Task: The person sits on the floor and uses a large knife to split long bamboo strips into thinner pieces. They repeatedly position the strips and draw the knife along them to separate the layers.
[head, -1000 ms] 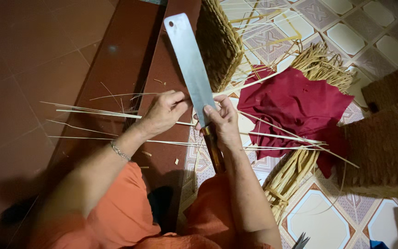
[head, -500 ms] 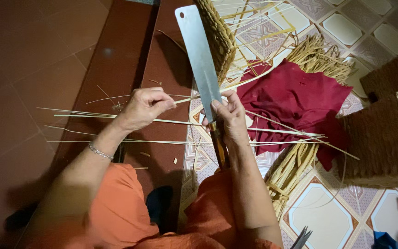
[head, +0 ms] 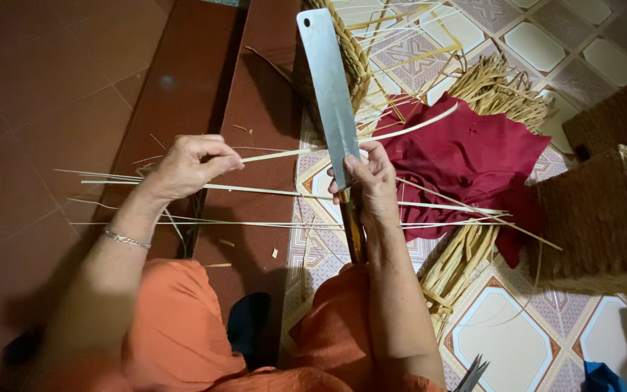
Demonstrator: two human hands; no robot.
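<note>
Strip [head: 284,154] now drawn further left through blade [head: 332,94], left hand [head: 183,165] pinching it, right hand [head: 368,181] clenched on knife, handle mostly hidden.

The left hand [head: 186,165] pinches a thin strip [head: 342,144] that runs rightward across the knife blade [head: 332,94], which the right hand [head: 368,181] holds upright between the knees. More strips [head: 255,190] lie crosswise below the hands. Right of the knife, a cloth [head: 473,160] lies on a bundle of reeds [head: 498,91]. A basket [head: 353,58] stands behind the blade; a woven box [head: 596,210] sits far right.
</note>
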